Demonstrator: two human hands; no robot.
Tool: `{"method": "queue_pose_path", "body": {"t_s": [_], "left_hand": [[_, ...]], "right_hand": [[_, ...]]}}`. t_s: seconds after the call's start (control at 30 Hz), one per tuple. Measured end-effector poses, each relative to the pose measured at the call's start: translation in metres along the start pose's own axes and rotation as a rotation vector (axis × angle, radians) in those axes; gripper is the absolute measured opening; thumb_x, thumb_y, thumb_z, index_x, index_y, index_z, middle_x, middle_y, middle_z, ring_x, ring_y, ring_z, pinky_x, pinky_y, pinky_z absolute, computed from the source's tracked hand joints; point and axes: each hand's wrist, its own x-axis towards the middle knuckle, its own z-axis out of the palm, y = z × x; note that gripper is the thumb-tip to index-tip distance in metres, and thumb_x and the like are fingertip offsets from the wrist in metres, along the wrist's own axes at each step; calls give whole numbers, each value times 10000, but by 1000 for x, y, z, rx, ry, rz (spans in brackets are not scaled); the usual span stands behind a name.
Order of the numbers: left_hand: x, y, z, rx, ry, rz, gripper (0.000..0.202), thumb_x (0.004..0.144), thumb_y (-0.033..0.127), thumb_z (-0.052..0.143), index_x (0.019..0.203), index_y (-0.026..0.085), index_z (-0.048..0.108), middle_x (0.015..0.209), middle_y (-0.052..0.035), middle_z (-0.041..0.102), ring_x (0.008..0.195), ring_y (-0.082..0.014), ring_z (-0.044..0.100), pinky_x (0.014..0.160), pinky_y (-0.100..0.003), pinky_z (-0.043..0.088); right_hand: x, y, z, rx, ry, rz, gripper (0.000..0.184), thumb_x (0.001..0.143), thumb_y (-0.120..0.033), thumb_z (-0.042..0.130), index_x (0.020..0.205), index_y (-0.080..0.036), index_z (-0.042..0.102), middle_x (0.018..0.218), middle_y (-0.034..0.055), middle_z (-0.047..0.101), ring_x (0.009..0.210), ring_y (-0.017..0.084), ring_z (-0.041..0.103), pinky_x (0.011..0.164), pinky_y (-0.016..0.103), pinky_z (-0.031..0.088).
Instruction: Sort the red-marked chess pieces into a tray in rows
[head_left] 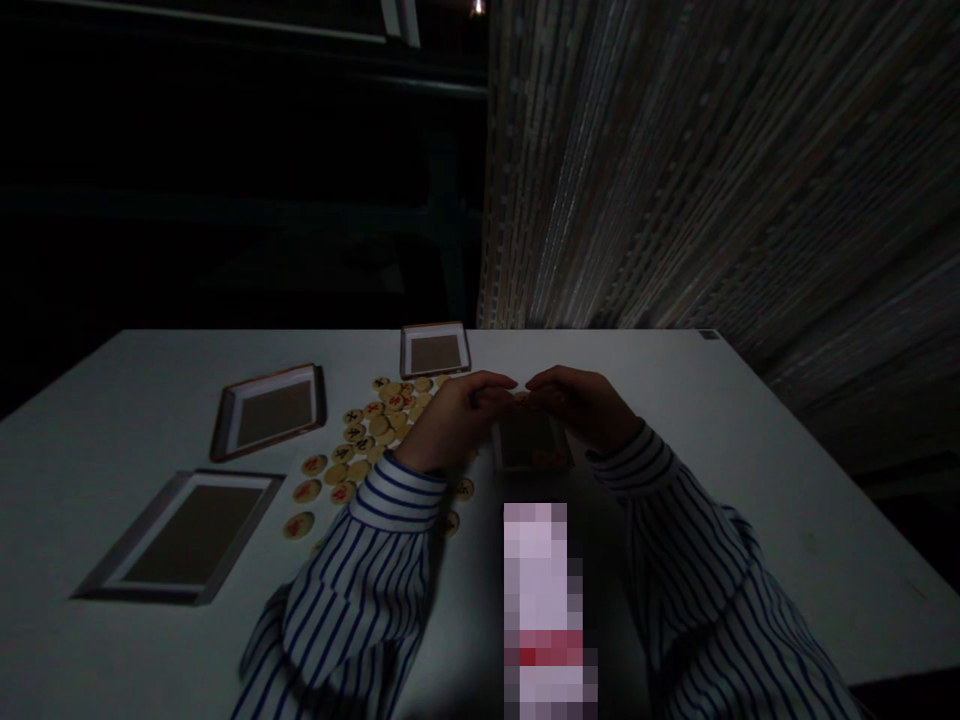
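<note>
My left hand (469, 418) and my right hand (585, 403) meet over the far end of a small dark-bottomed box (529, 447). Their fingers curl toward each other, nearly touching. Between the fingertips shows a bit of a tan round Chinese chess piece (522, 398); whether it is gripped or lies in the box I cannot tell. A couple of dim pieces with red marks (550, 458) are at the box's near right corner. Left of my left hand spreads a loose heap of Chinese chess pieces (381, 425), some with red and some with black characters.
On the white table (750, 560) stand three more open shallow boxes: one at the back (435, 372), one at left (322, 400) and one nearer (191, 598). Two pieces (464, 489) lie under my left wrist. A string curtain (637, 170) hangs behind the table. The light is dim.
</note>
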Motion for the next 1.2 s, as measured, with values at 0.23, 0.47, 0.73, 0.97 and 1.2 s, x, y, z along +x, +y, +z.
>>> {"method": "queue_pose_path", "body": {"t_s": [0.23,0.47,0.73,0.97,1.2], "left_hand": [[1,-6,2,-101,-103,-34,332,682,232,651,979,130,542,750,-33,677,712,-127,626,617,-241,460],[2,-8,1,-52,-82,-21,298,691,236,636,959,142,544,664,9,629,559,-90,559,471,-183,364],[2,-4,-1,-7,-36,-33,275,694,241,620,944,143,561,716,-11,648,611,-111,587,502,-206,414],[1,1,1,48,25,-38,241,709,300,617,883,133,610,770,-36,674,681,-131,605,565,-233,459],[3,0,2,120,25,-9,219,724,308,604,840,129,654,757,-47,676,675,-134,595,579,-247,453]], "right_hand": [[-1,-1,1,63,16,28,204,781,-340,583,883,-165,616,766,26,677,673,117,614,593,230,468],[-2,0,1,25,2,0,197,780,-330,588,896,-172,611,763,18,666,675,109,601,601,228,461],[-3,2,0,-1,-54,-36,218,805,-338,557,937,-168,594,753,19,650,671,111,588,603,229,457],[-2,1,0,-4,-80,-41,230,810,-337,545,953,-164,596,779,31,647,695,122,589,608,233,456],[-3,-1,1,-39,-94,-47,216,801,-335,560,945,-177,593,709,0,641,612,97,574,557,214,441]]}}
